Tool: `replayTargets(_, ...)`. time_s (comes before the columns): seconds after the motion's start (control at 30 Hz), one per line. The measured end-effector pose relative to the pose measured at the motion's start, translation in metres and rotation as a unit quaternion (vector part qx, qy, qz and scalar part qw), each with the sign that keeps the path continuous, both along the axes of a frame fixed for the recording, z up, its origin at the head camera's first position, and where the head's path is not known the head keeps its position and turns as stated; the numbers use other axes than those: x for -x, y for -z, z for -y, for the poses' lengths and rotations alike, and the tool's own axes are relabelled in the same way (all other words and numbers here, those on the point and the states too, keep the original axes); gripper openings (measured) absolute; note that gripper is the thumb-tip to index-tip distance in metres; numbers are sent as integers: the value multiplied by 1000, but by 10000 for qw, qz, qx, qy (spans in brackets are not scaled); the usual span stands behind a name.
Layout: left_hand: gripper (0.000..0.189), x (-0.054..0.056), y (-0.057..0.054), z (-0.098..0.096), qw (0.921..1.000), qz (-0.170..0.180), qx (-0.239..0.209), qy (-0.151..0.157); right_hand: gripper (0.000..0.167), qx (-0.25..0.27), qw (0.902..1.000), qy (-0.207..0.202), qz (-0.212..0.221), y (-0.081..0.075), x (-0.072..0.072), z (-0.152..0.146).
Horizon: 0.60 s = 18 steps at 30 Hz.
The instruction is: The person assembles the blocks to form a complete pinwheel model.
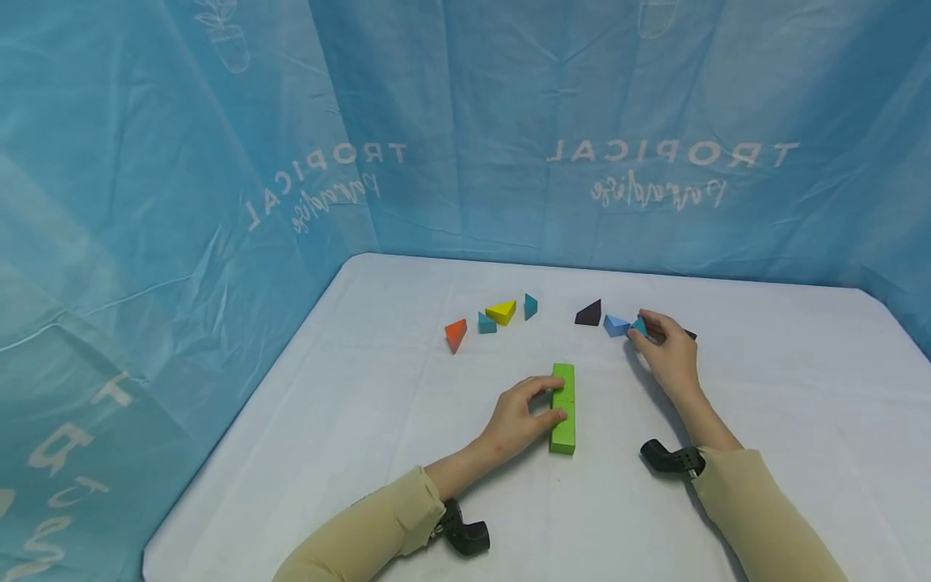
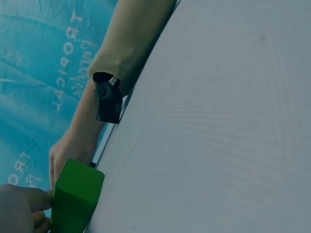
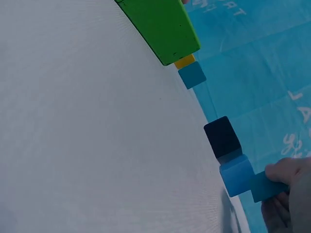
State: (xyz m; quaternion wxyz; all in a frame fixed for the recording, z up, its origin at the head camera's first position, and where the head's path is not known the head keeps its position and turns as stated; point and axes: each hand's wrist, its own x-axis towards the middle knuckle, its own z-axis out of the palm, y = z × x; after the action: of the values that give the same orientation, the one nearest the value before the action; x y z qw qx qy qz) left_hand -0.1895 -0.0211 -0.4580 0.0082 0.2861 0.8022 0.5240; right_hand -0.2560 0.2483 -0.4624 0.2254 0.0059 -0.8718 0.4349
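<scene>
Two long green blocks (image 1: 563,428) lie end to end in a line on the table. My left hand (image 1: 518,419) touches their left side, forefinger on the far block and thumb on the near one. In the left wrist view, fingertips meet the side of the green block (image 2: 77,194). Farther off to the right, my right hand (image 1: 671,352) pinches a small teal triangular block (image 1: 638,326) between thumb and fingers. Right beside it sits a light blue triangular block (image 1: 616,325). A black triangular block (image 1: 590,313) stands just left of that.
Left of centre lie an orange triangular block (image 1: 456,335), a teal one (image 1: 486,323), a yellow one (image 1: 502,312) and another teal one (image 1: 531,305). A dark piece (image 1: 691,334) shows behind my right hand. Blue printed curtains (image 1: 465,202) hang around the white table (image 1: 349,404).
</scene>
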Motion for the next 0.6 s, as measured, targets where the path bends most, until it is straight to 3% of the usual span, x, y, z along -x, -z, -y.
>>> replayTargets(0.13,42,1,0,1,10000,-55,4,-11,42,113,9991,-325,-237,-11,-1,8)
replayTargets(0.27,42,3,-1,2,9999,-140,41,-33,39,132,9944,-958,-422,-21,-1,19)
replayTargets(0.43,42,2,0,4,9999,-149,12,12,39,-92,9827,-1842,-176,-20,2,32)
replayTargets(0.6,42,1,2,3,9998,-182,-84,67,39,24,9716,-2365,72,-14,9,42)
